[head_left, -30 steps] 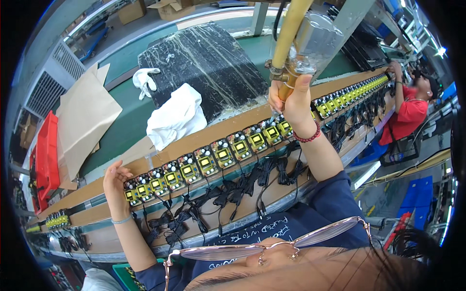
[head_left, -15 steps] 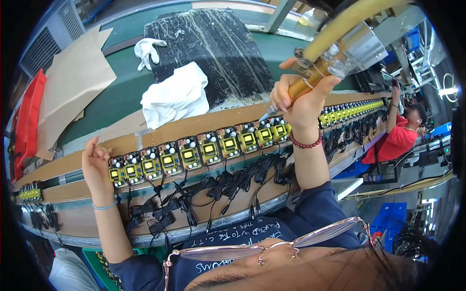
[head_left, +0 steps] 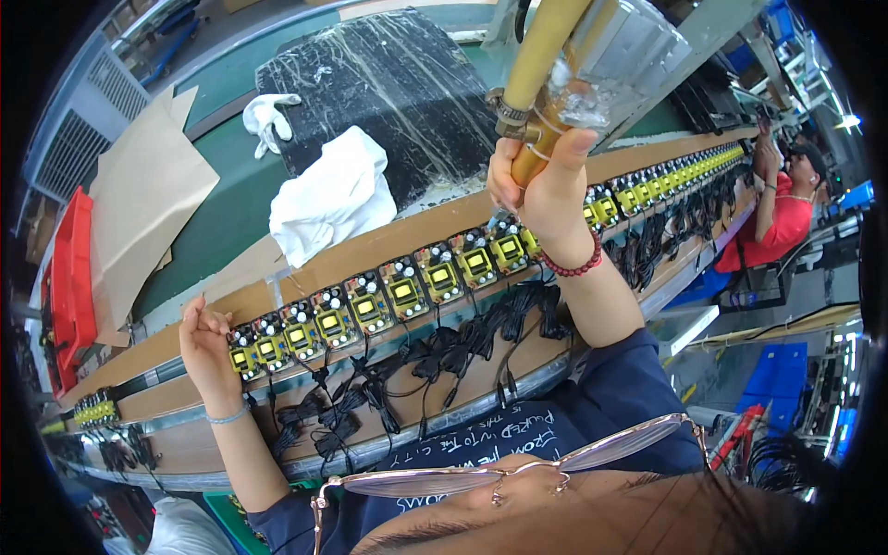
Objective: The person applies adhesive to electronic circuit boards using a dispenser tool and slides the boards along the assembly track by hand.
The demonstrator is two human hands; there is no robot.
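Note:
My right hand (head_left: 552, 190) is closed around an amber dispensing gun (head_left: 535, 159) fed by a thick yellow hose. The gun's pale blue nozzle (head_left: 499, 222) points down at the far edge of a long row of small circuit boards (head_left: 404, 289) with yellow transformers. My right wrist and hand hide some boards behind them. At the left end of that row, my left hand (head_left: 209, 347) sits beside the last board (head_left: 242, 361), fingers loosely bent and apart, holding nothing. Whether it touches the board I cannot tell. Black cables (head_left: 379, 388) hang in bundles from the boards' near side.
A white cloth (head_left: 333, 194) and a white glove (head_left: 268, 122) lie beyond the row by a black stained board (head_left: 388, 92). Cardboard (head_left: 153, 166) and a red tray (head_left: 74, 287) are at left. A person in red (head_left: 782, 208) works far right.
The gun has swung more upright and my right hand has shifted slightly left. My left hand stays at the row's end. The whole view has tilted a little. The far person's raised arm has come lower.

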